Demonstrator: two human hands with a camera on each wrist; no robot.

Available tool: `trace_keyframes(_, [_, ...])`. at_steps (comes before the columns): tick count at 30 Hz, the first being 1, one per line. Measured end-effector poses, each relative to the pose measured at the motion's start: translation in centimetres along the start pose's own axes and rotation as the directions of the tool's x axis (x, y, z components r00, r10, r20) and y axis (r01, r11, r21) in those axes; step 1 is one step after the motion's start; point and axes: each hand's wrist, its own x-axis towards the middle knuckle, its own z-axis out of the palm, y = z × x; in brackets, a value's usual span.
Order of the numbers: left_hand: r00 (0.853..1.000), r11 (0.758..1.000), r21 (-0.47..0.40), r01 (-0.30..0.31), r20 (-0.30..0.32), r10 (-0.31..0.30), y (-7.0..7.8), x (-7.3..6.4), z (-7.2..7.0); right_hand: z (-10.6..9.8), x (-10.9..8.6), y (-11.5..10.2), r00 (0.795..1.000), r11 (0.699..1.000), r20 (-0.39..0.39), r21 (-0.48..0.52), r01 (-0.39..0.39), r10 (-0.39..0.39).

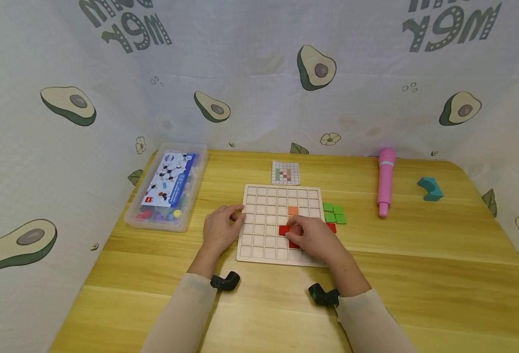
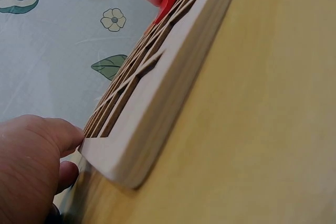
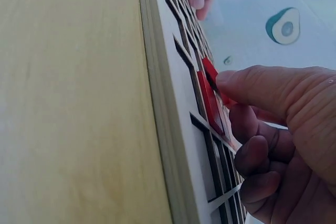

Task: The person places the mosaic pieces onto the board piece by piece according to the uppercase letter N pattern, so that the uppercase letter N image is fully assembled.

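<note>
A wooden grid board [image 1: 259, 228] lies on the table with square cells. My right hand [image 1: 314, 238] is over its right half, pinching a small red square tile [image 3: 209, 70] between thumb and forefinger; the tile looks tilted in the left wrist view. Another red tile [image 3: 210, 100] lies in a cell nearer the front edge. An orange tile [image 1: 292, 210] sits farther up the board, and the hand hides part of that column. My left hand [image 1: 221, 228] touches the board's left edge with its fingertips, fingers loosely bent.
Several green tiles [image 1: 334, 214] and a red tile [image 1: 332, 227] lie right of the board. Behind it is a patterned grid card [image 1: 285, 173]. A clear plastic box [image 1: 166, 189] stands left; a pink microphone-shaped stick [image 1: 385, 181] and a teal block [image 1: 431, 190] lie right.
</note>
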Motion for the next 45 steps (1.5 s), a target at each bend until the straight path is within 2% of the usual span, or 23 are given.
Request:
trace_keyframes(17, [1.000,1.000,0.005,-0.008,-0.007,0.008,0.0,0.0,0.2,-0.1,-0.5,-0.1,0.999,1.000,-0.024,0.015,-0.023,0.023])
trace_keyframes(28, [1.000,1.000,-0.002,0.011,0.008,-0.011,0.2,-0.1,-0.1,0.1,-0.4,0.0,0.999,1.000,-0.029,0.013,0.016,-0.015])
trace_keyframes(31, [1.000,1.000,0.001,0.011,0.009,-0.011,0.2,-0.1,0.0,-0.2,-0.5,0.5,0.999,0.999,-0.036,0.031,0.017,-0.016])
trace_keyframes(37, [1.000,1.000,0.001,0.009,0.006,-0.009,0.1,-0.1,0.1,-1.7,-0.7,2.1,0.998,0.992,-0.030,0.109,-0.058,0.062])
trace_keyframes(45, [1.000,1.000,0.002,0.009,0.003,-0.009,0.1,-0.1,0.1,-4.0,-1.2,4.8,0.994,0.987,0.009,0.121,-0.108,0.107])
